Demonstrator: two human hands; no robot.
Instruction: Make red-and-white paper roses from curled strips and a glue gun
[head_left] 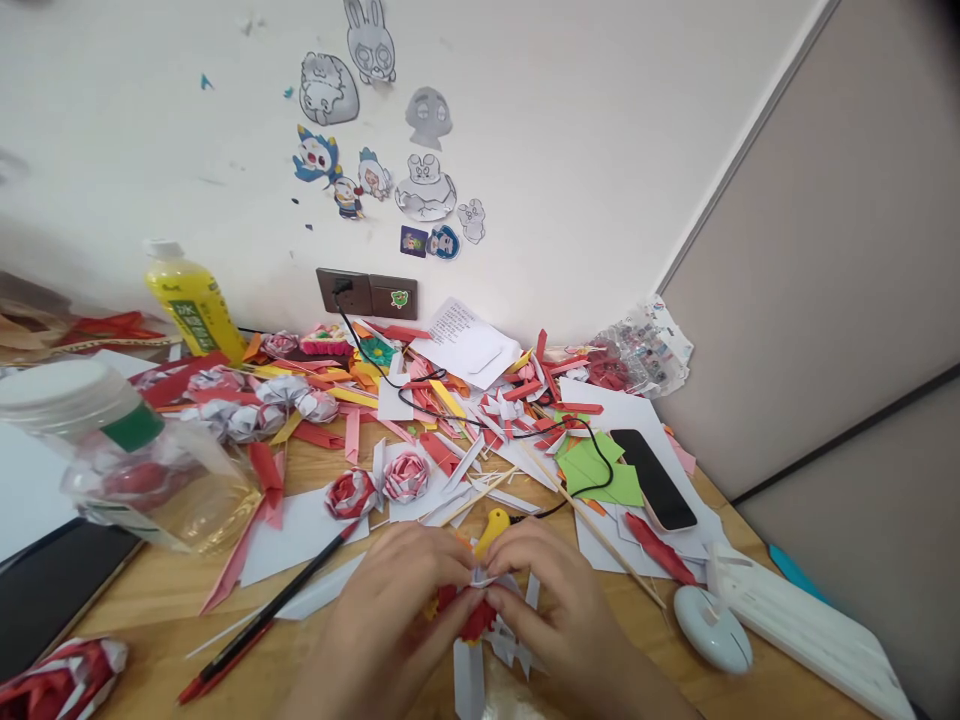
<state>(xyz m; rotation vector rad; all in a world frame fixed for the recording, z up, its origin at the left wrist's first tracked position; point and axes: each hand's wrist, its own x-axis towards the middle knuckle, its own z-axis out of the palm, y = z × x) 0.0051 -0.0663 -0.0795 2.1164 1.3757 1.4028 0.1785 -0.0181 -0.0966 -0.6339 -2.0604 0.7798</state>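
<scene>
My left hand [409,585] and my right hand [551,585] meet at the front middle of the table. Both pinch a small folded piece of white paper [482,577] between thumbs and forefingers. Red and yellow bits [476,615] show just below the thumbs, partly hidden by the fingers. Behind the hands lies a yellow-handled tool [493,530], its far end hidden. Two red-and-white paper roses [351,494] sit beyond my left hand. White paper strips [469,680] lie under the hands.
A clear plastic jar [157,470] and a yellow drink bottle [193,300] stand left. A black-and-red pen [266,612] lies near my left arm. Coloured paper scraps cover the back. Right are green paper [600,468], a phone [654,480], a mouse [712,628] and a black cable [420,405].
</scene>
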